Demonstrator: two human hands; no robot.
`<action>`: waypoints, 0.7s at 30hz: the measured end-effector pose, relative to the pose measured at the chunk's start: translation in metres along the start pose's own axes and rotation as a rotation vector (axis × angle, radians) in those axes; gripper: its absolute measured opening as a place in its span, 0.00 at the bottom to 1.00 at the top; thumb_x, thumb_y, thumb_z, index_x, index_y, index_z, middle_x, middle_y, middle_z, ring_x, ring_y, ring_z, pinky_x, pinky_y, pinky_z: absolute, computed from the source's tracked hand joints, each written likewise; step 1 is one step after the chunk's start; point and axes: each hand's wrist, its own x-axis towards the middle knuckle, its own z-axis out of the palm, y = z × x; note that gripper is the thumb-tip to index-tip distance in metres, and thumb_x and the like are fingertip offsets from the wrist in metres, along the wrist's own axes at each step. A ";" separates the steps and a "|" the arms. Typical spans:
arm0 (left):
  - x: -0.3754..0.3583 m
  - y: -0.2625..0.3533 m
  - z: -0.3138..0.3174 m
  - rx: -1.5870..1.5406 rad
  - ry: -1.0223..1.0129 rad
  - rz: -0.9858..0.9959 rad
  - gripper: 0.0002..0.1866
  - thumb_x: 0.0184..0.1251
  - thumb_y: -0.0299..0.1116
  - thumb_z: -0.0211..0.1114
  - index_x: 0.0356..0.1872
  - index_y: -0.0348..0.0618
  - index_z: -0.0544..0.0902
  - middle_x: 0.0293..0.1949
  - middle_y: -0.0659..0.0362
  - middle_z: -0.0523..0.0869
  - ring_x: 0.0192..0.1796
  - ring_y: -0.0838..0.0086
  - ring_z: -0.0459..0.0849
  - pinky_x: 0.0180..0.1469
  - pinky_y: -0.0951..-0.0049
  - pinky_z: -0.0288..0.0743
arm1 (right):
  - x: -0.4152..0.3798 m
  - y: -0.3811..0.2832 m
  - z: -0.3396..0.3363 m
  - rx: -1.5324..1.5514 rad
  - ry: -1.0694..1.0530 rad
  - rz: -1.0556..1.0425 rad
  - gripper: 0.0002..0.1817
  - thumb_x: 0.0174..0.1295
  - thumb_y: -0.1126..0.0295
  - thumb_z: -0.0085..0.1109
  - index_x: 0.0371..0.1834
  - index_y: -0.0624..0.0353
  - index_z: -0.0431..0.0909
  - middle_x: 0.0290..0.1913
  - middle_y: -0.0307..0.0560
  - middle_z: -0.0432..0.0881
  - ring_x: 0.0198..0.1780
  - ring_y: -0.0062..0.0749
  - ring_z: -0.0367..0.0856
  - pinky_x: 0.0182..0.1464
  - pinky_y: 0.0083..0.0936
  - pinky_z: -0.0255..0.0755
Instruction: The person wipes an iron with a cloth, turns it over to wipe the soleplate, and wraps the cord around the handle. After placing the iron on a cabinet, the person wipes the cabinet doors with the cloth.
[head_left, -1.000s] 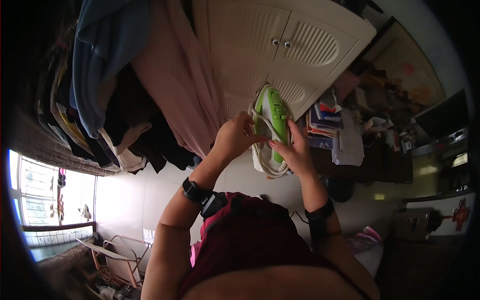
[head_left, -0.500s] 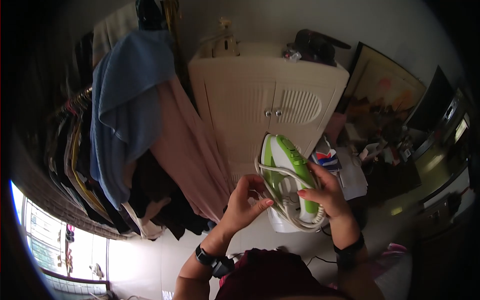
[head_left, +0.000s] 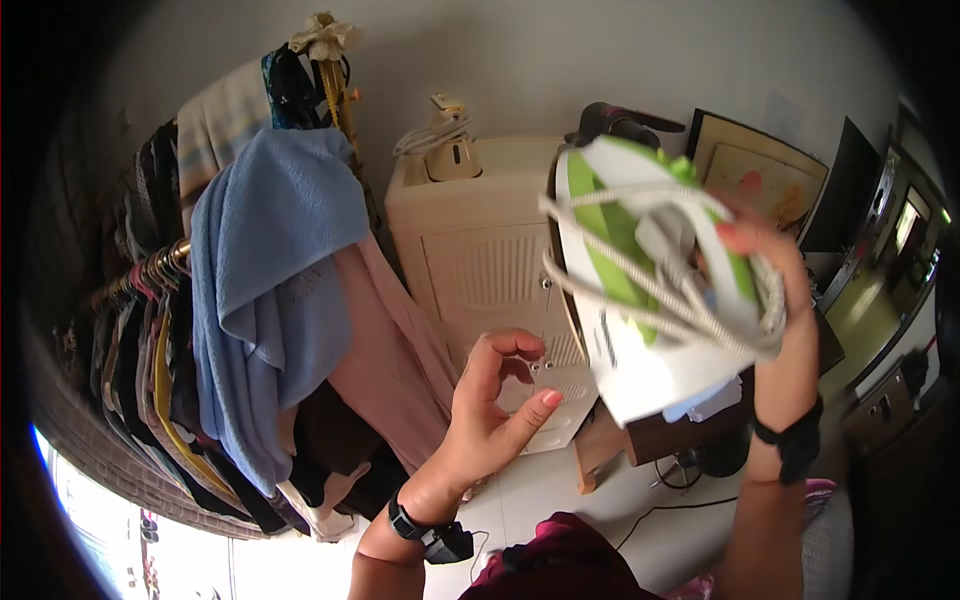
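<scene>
A white and green clothes iron (head_left: 625, 375) is lifted up close in front of me, slightly blurred by motion. Its pale cord (head_left: 590, 235) is wound around the body. My right hand (head_left: 785, 285) grips the iron from the right side, with part of the fingers hidden behind it. To the left of the iron, my left hand (head_left: 490, 405) is apart from it, thumb and fingers curved with a gap between them and nothing held.
Behind the iron stands a cream cabinet (head_left: 480, 205), with a small white device (head_left: 455, 160) and a black object (head_left: 620, 122) on top. Hanging clothes with a blue towel (head_left: 280, 230) fill the left. A framed picture (head_left: 745, 160) leans at right, above a brown table (head_left: 680, 440).
The iron has moved up and right, nearer the camera, in my right hand. My left hand stays left of it, now farther apart. The view has shifted and become brighter.
</scene>
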 end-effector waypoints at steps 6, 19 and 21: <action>0.052 -0.017 -0.003 0.124 0.057 0.076 0.20 0.63 0.34 0.69 0.51 0.37 0.72 0.47 0.56 0.76 0.46 0.72 0.74 0.46 0.74 0.71 | 0.112 -0.048 -0.016 -0.091 0.021 -0.124 0.15 0.48 0.65 0.69 0.38 0.60 0.84 0.36 0.43 0.86 0.36 0.29 0.85 0.44 0.21 0.79; 0.127 -0.064 -0.009 0.234 0.165 0.077 0.13 0.64 0.31 0.67 0.44 0.38 0.76 0.45 0.57 0.77 0.43 0.72 0.74 0.42 0.75 0.71 | 0.362 -0.008 -0.029 -0.162 -0.178 0.088 0.13 0.46 0.66 0.70 0.34 0.57 0.81 0.35 0.46 0.85 0.33 0.32 0.84 0.37 0.27 0.79; 0.130 -0.069 -0.008 0.250 0.159 0.065 0.12 0.64 0.31 0.67 0.44 0.38 0.76 0.45 0.57 0.78 0.42 0.72 0.74 0.42 0.75 0.71 | 0.374 0.007 -0.029 -0.187 -0.168 0.089 0.12 0.46 0.66 0.70 0.34 0.56 0.81 0.34 0.45 0.84 0.33 0.32 0.83 0.36 0.27 0.78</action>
